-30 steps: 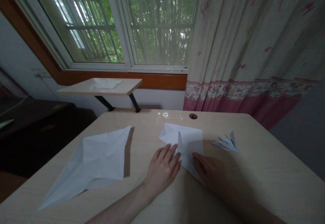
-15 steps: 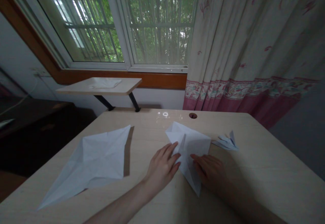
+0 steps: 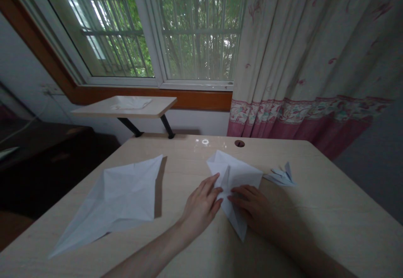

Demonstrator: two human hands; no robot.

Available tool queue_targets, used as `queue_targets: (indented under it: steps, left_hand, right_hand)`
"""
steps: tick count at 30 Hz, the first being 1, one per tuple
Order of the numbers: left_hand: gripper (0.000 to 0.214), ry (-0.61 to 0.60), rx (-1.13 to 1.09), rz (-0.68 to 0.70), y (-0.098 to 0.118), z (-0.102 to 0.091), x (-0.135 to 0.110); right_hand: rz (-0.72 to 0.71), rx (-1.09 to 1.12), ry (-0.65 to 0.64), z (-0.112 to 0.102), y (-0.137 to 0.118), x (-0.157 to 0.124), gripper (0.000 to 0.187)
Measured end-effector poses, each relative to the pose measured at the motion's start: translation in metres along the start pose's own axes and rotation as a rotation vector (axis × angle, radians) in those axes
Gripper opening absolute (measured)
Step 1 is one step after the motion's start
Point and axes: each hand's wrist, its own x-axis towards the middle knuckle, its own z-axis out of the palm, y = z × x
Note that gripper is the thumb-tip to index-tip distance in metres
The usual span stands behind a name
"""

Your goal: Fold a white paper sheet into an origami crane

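A partly folded white paper (image 3: pixel 236 173) lies on the light wooden table (image 3: pixel 330 211), with a crease standing up along its middle. My left hand (image 3: pixel 201 206) rests on the paper's left edge, fingers stretched out and lying flat. My right hand (image 3: pixel 252 204) presses down on the lower middle of the same paper, fingers flat and close to the left fingertips. The paper's near tip pokes out below both hands.
A larger creased white sheet (image 3: pixel 116 198) lies on the table's left. A small folded paper figure (image 3: pixel 281 176) sits to the right. A cable hole (image 3: pixel 239 143) is near the far edge. Beyond stand a small side table (image 3: pixel 126 106), a window and a curtain (image 3: pixel 315 59).
The folded paper has turned and shifted slightly right. My right hand has slid left onto the paper's middle, closer to my left hand.
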Motion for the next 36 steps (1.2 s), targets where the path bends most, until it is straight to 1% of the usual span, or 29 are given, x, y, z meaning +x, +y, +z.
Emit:
queue_targets:
  steps: [5,9,13,19,24,27,31,36]
  left_hand:
    - [0.021,-0.005,-0.032,-0.029,-0.001,0.001,0.0]
    - [0.022,0.017,-0.052,-0.04,-0.004,0.003,-0.002]
    - [0.025,0.034,-0.086,-0.065,-0.007,0.005,-0.003]
    - [0.019,0.052,-0.098,-0.088,-0.01,0.008,-0.001]
    - [0.019,0.056,-0.101,-0.089,-0.011,0.009,-0.001]
    - [0.021,0.054,-0.099,-0.104,-0.01,0.008,-0.001]
    - [0.022,0.036,-0.042,-0.119,-0.008,0.004,0.001]
    - [0.022,0.025,-0.012,-0.142,-0.004,0.0,0.003]
  right_hand:
    - [0.006,-0.019,-0.004,0.003,0.002,-0.001,0.045]
    - [0.015,-0.023,-0.02,0.002,0.001,-0.001,0.05]
    - [0.031,-0.021,-0.031,0.001,-0.001,0.0,0.05]
    - [0.028,0.002,-0.034,-0.001,-0.003,0.002,0.05]
    - [0.03,0.023,-0.078,-0.004,-0.003,0.004,0.051]
    - [0.025,0.029,-0.078,-0.006,-0.003,0.006,0.048]
    - [0.017,0.023,-0.088,-0.007,-0.003,0.007,0.044]
    - [0.03,0.021,-0.047,-0.004,-0.002,0.005,0.047]
